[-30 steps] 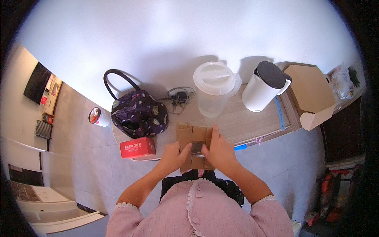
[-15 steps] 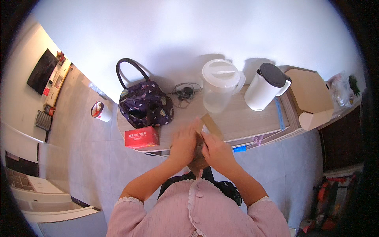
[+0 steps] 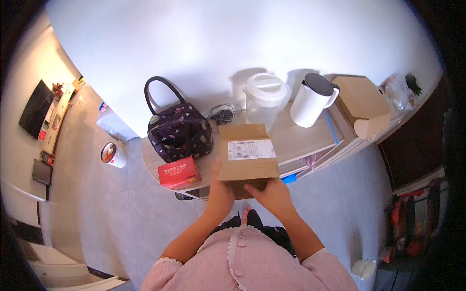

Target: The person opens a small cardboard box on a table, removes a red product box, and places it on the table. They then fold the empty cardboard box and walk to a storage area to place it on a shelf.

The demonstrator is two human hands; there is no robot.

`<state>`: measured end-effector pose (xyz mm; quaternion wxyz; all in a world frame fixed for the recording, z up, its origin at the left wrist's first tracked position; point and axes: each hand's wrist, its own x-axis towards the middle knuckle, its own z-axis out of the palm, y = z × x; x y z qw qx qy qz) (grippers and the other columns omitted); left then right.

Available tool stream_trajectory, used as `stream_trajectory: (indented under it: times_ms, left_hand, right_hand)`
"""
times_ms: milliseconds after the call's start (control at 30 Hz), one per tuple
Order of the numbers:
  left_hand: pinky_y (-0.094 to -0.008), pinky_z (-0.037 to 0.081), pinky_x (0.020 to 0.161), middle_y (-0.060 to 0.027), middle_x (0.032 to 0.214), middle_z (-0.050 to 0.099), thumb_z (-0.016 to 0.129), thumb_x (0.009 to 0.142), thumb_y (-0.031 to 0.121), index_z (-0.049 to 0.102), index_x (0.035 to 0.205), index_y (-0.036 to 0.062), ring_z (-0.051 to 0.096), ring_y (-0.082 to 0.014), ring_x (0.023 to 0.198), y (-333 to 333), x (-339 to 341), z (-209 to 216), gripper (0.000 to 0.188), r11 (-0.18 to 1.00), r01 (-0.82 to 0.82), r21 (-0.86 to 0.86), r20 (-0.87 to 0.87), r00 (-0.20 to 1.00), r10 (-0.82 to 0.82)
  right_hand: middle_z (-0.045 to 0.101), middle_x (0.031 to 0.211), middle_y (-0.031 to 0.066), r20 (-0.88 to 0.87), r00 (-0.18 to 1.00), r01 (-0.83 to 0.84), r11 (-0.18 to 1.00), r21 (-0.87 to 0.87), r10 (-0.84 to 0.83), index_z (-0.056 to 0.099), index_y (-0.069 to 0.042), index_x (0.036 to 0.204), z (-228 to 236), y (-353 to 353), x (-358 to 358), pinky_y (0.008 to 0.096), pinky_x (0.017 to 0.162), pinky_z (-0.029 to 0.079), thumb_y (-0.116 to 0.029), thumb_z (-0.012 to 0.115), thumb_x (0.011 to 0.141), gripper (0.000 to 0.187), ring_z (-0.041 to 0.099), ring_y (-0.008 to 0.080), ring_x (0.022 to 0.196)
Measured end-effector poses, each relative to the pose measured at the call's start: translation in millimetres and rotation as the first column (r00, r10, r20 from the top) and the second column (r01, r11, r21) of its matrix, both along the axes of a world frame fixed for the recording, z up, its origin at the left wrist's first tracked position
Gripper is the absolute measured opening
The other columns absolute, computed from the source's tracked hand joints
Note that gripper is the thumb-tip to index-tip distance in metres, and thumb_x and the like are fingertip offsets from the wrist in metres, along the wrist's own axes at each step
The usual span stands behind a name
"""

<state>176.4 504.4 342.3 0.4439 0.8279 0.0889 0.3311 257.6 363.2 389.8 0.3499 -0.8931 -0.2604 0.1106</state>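
A brown cardboard box point(image 3: 242, 168) with a white printed label point(image 3: 251, 150) is held in front of me at the table's near edge. One flap stands out on its far side. My left hand point(image 3: 220, 198) grips the box's left side, its fingers partly hidden behind the cardboard. On the right side, my right hand point(image 3: 273, 196) is closed on the box, its thumb across the dark near face. What the box contains cannot be seen.
On the wooden table point(image 3: 228, 145) are a dark patterned handbag point(image 3: 179, 128), a red box point(image 3: 179, 173), a coiled black cable point(image 3: 224, 115), a clear lidded pitcher point(image 3: 264, 99) and a white kettle point(image 3: 310, 104). An open cardboard carton point(image 3: 361, 102) lies right; a bin point(image 3: 114, 155) stands left.
The box has turned and tilted, so its labelled face now shows broadly. Both hands have moved apart to its two sides. The view has shifted slightly.
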Motion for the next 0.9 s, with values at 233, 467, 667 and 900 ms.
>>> stream_trajectory:
  times_ms: [233,467,667,900]
  left_hand:
    - [-0.0439,0.021,0.105,-0.0254,0.138,0.022,0.046,0.069,-0.01,0.031,0.131,0.0022,0.023,-0.0428,0.127,-4.7,-30.8,-16.6,0.066,0.907,0.115,0.405,-0.232,0.973,-0.02]
    - [-0.0392,0.033,0.097,-0.0188,0.125,0.045,0.072,0.071,0.028,0.045,0.121,0.0023,0.041,-0.03,0.118,9.2,-48.3,-51.6,0.063,0.878,0.38,-0.29,-0.228,0.864,-0.449]
    - [-0.0361,0.042,0.09,-0.0097,0.117,0.052,0.067,0.077,0.016,0.043,0.12,0.0026,0.052,-0.0214,0.105,9.8,-47.3,-30.1,0.052,-0.173,0.109,-0.979,0.193,0.775,-0.602]
    - [-0.0338,0.044,0.087,-0.0091,0.113,0.054,0.06,0.08,0.003,0.045,0.117,0.0016,0.053,-0.0196,0.102,-26.2,-46.5,-6.0,0.039,0.104,0.115,-0.988,0.062,0.908,-0.415]
  right_hand:
    - [0.059,0.097,0.013,0.04,0.983,0.138,0.859,0.494,-0.181,0.052,-0.006,0.108,-112.4,-20.7,5.1,0.0345,0.064,0.05,-0.023,0.057,0.081,0.032,0.06,0.0292,0.078]
    - [0.052,0.076,0.001,-0.778,0.611,0.674,0.421,0.608,0.145,0.05,-0.008,0.105,-56.5,-64.4,-36.4,0.0239,0.046,0.033,-0.02,0.049,0.088,0.021,0.044,0.0091,0.057]
    - [0.054,0.074,0.0024,-0.732,0.591,0.632,0.371,0.681,0.337,0.05,-0.006,0.105,-56.3,-86.4,-50.4,0.0235,0.046,0.034,-0.015,0.051,0.086,0.021,0.043,0.0099,0.052]
    - [0.058,0.073,0.003,-0.088,0.87,0.479,0.791,0.381,-0.485,0.059,0.0,0.087,-9.6,-140.5,-21.3,0.0237,0.053,0.044,-0.008,0.059,0.08,0.01,0.053,0.0104,0.06]
